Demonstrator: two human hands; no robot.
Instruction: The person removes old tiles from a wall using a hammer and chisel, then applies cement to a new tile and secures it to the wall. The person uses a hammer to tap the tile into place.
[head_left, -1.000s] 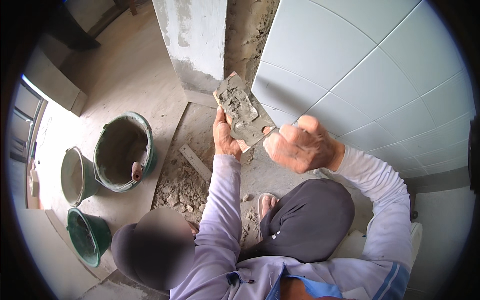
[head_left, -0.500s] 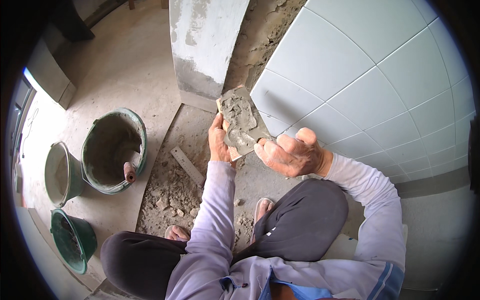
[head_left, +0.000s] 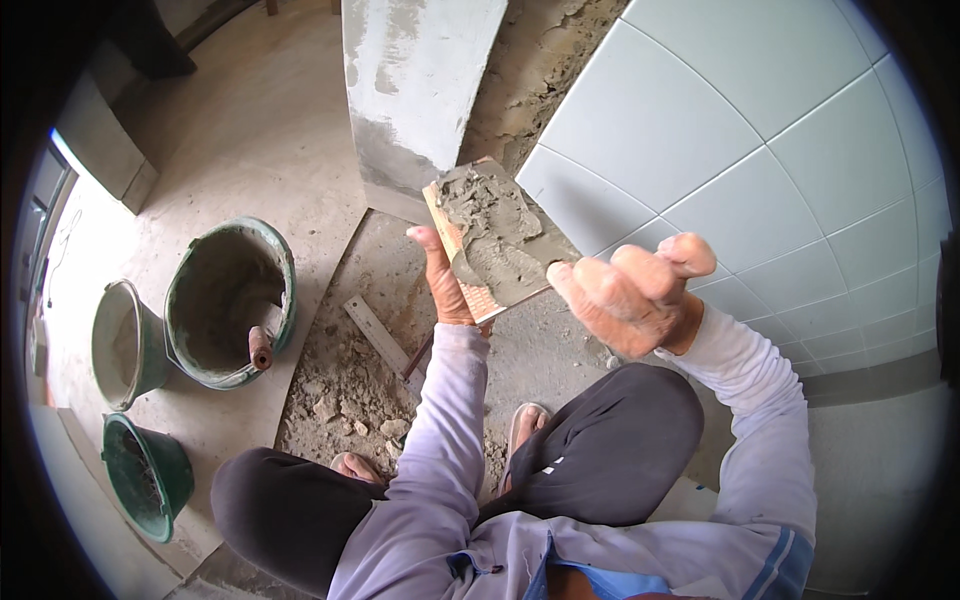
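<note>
My left hand (head_left: pixel 447 285) supports a tile (head_left: pixel 478 297) from below, its thumb pointing up beside the left edge. Grey wet mortar (head_left: pixel 500 230) covers most of the upturned face, lumpy at the far end and smoother toward the right. Bare orange-brown ridges show along the left and near edges. At the tile's right corner is my right hand (head_left: pixel 630 295), fingers curled and fingertips against the mortar's edge. Whatever those fingers grip is hidden.
Pale wall tiles (head_left: pixel 740 150) rise at the right beside a part-plastered pillar (head_left: pixel 415 100). At left stand a large mortar bucket (head_left: pixel 285 300) with a wooden-handled tool (head_left: pixel 260 348) and two smaller buckets (head_left: pixel 130 345) (head_left: pixel 150 475). A metal ruler (head_left: pixel 375 335) lies among rubble (head_left: pixel 340 405).
Both hands and the tile have shifted a little right. My left thumb has lifted away from the tile's edge, and more ridged surface shows there.
</note>
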